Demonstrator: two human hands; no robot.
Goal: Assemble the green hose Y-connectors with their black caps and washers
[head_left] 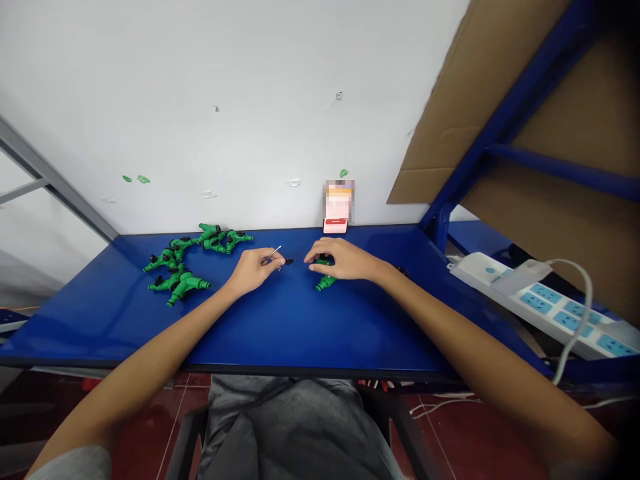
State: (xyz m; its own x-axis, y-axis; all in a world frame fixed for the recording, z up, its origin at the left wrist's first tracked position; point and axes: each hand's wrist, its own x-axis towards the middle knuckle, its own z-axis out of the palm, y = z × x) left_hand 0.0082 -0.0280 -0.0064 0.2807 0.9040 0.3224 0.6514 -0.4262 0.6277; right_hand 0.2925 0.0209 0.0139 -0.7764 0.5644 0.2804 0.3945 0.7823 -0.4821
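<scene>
- Pinching a slim metal pick point(273, 255) between thumb and fingertips, the person's left hand point(251, 271) sits low over a blue steel workbench point(300, 327), its shaft angled up and away.
- Curled closed over a green plastic hose connector point(325, 283), the right hand point(341, 260) covers most of the part; one green end pokes out below the fingers, toward the person, at the table surface.
- Between the two hands, which stay well short of touching each other, a small black plastic piece point(289, 262) lies just beyond the pick's tip; whether the two touch is too small to tell.
- Heaped to the left of the hands, a loose pile of green hose connectors point(177, 279) with black fittings lies on the bench, near the white wall point(225, 113).
- Beyond the right hand, a pixelated packet point(339, 203) stands against the wall.
- Off to the right, a white power strip point(545, 300) sits below a blue shelf frame point(505, 113).
</scene>
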